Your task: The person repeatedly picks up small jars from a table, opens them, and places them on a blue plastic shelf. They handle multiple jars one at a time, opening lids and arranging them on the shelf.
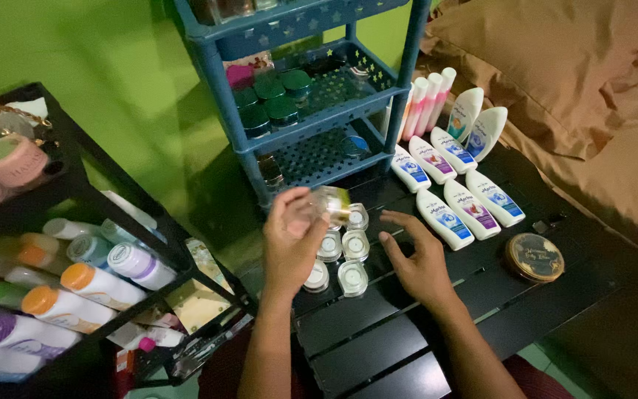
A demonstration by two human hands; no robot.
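Note:
My left hand (pixel 290 240) is raised over a black slatted table (pixel 378 340) and grips a small clear glass jar with a pale yellowish lid (pixel 331 205), tilted sideways. Below it stand several small clear jars with white lids (pixel 341 255) in a cluster. My right hand (pixel 416 260) hovers just right of that cluster, fingers spread, holding nothing. To the right lie white lotion bottles (pixel 461 207) in rows.
A blue plastic shelf rack (pixel 311 89) with dark green-lidded jars stands at the back. A round dark tin with gold rim (pixel 533 256) sits on the right. A black rack of bottles (pixel 60 281) fills the left. Brown bedding (pixel 592 96) lies at right.

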